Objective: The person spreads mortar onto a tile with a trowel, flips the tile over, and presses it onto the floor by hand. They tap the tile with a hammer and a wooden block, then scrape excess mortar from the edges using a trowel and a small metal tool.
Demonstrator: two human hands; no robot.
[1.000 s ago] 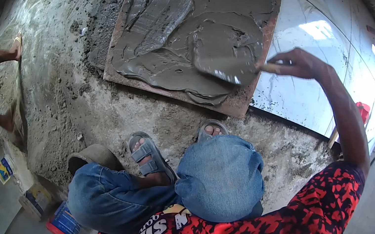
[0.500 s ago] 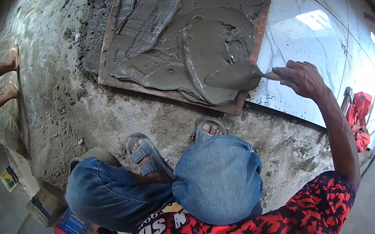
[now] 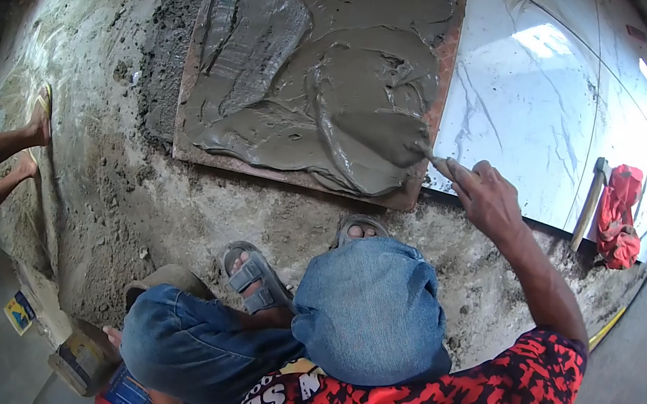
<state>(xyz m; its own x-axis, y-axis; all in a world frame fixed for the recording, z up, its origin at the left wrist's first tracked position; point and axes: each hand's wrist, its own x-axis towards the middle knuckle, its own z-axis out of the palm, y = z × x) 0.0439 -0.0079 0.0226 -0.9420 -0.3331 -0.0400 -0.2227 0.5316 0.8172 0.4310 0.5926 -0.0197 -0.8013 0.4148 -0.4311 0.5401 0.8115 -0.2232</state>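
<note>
My right hand [image 3: 490,199] is closed around the handle of a trowel [image 3: 387,137]. The mortar-coated blade lies on the wet grey mortar [image 3: 357,61], near its right edge. That mortar is spread in ridges and swirls over the back of a square tile [image 3: 450,60], whose reddish rim shows along the sides. Only a small part of my left hand [image 3: 113,335] appears, beside my bent knee at the lower left; its fingers are mostly hidden.
Glossy white marbled tiles [image 3: 522,107] adjoin on the right, with a hammer [image 3: 591,202] and a red plastic bag [image 3: 619,215] there. Rough cement floor [image 3: 203,198] surrounds my sandals. Another person's legs [image 3: 10,138] are at left. A blue-red bucket [image 3: 125,396] and cardboard box [image 3: 84,359] stand lower left.
My right hand has moved down and slightly left in view, and the trowel blade has shifted left across the mortar. Part of my left hand has come into sight.
</note>
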